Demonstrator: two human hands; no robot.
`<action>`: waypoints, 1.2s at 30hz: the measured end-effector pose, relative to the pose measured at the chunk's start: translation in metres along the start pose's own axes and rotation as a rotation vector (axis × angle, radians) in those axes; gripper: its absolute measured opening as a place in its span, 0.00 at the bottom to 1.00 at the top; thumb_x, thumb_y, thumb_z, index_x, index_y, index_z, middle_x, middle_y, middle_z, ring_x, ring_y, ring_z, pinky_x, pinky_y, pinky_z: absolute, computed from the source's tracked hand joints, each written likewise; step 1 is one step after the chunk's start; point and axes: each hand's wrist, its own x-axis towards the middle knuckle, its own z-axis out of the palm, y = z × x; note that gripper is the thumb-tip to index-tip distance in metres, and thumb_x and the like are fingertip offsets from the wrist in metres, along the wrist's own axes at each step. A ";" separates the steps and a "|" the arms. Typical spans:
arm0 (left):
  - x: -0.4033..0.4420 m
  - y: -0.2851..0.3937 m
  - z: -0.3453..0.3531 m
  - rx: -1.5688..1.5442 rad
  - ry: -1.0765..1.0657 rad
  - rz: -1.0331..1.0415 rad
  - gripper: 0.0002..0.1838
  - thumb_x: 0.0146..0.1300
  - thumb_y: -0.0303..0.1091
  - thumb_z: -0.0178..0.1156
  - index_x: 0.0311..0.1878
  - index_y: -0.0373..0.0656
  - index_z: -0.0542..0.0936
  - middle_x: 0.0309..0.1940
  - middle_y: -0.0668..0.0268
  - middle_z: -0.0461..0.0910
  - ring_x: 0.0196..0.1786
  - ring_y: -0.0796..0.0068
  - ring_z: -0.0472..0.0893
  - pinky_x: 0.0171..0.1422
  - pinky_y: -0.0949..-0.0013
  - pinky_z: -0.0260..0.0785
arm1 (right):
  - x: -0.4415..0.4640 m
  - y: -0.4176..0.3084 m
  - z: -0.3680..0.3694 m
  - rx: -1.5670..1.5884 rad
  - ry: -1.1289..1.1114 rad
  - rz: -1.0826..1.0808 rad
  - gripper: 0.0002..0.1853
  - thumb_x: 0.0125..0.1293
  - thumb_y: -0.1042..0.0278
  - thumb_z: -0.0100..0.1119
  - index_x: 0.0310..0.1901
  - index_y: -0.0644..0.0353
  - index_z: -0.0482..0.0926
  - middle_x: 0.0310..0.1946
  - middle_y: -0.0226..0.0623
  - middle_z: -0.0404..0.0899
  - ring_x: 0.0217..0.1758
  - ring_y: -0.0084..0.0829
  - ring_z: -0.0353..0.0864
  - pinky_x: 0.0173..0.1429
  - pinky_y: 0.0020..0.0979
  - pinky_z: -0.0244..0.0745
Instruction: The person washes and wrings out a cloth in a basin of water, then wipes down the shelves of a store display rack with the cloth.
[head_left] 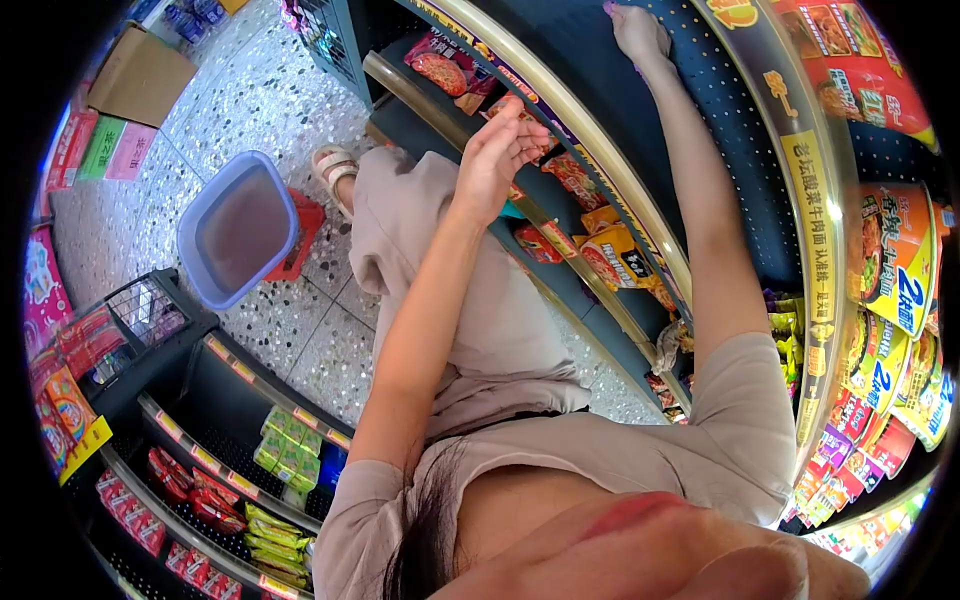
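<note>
My left hand (498, 165) is raised in front of a shelf edge, its fingers loosely apart with nothing in them. Behind it, bagged instant noodles (572, 182) stand on a lower shelf. My right arm reaches far over a dark blue shelf board (590, 75). At its end, my right hand (642, 38) rests on the board with the fingers curled. Slivers of a purple cloth-like thing (609, 8) show at the fingertips and beside the wrist; my hand hides most of it.
A blue-purple basin (240, 295) of murky water rests on a red stool (298, 250) on the speckled floor. A shelf unit with small packets (287, 445) stands at the lower left. Cup noodles (893, 255) fill the shelf at the right. A cardboard box (140, 75) lies at the upper left.
</note>
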 end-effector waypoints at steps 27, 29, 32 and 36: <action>-0.002 -0.003 -0.003 0.075 -0.018 -0.014 0.27 0.69 0.44 0.49 0.68 0.44 0.62 0.45 0.65 0.78 0.50 0.72 0.75 0.57 0.67 0.65 | -0.035 0.046 -0.021 -0.171 -0.220 0.113 0.21 0.70 0.51 0.44 0.49 0.58 0.80 0.49 0.52 0.79 0.55 0.52 0.77 0.56 0.50 0.72; -0.003 -0.003 -0.001 0.076 -0.008 -0.014 0.27 0.69 0.44 0.50 0.68 0.45 0.62 0.44 0.65 0.78 0.50 0.72 0.75 0.57 0.67 0.65 | -0.045 0.051 -0.024 -0.191 -0.201 0.112 0.22 0.70 0.50 0.44 0.48 0.59 0.81 0.48 0.53 0.79 0.55 0.53 0.77 0.56 0.49 0.72; -0.004 -0.003 -0.001 0.078 -0.028 -0.013 0.28 0.68 0.44 0.50 0.69 0.46 0.62 0.44 0.65 0.78 0.49 0.72 0.75 0.57 0.66 0.65 | -0.062 0.060 -0.031 -0.160 -0.227 0.087 0.21 0.70 0.49 0.44 0.46 0.55 0.82 0.48 0.52 0.79 0.54 0.53 0.77 0.57 0.49 0.71; -0.006 -0.004 0.001 0.080 -0.021 -0.007 0.30 0.69 0.43 0.50 0.71 0.48 0.58 0.44 0.65 0.78 0.49 0.72 0.76 0.56 0.67 0.66 | -0.092 0.078 -0.033 -0.102 -0.259 -0.044 0.18 0.69 0.51 0.46 0.45 0.51 0.82 0.44 0.51 0.80 0.50 0.52 0.78 0.53 0.48 0.74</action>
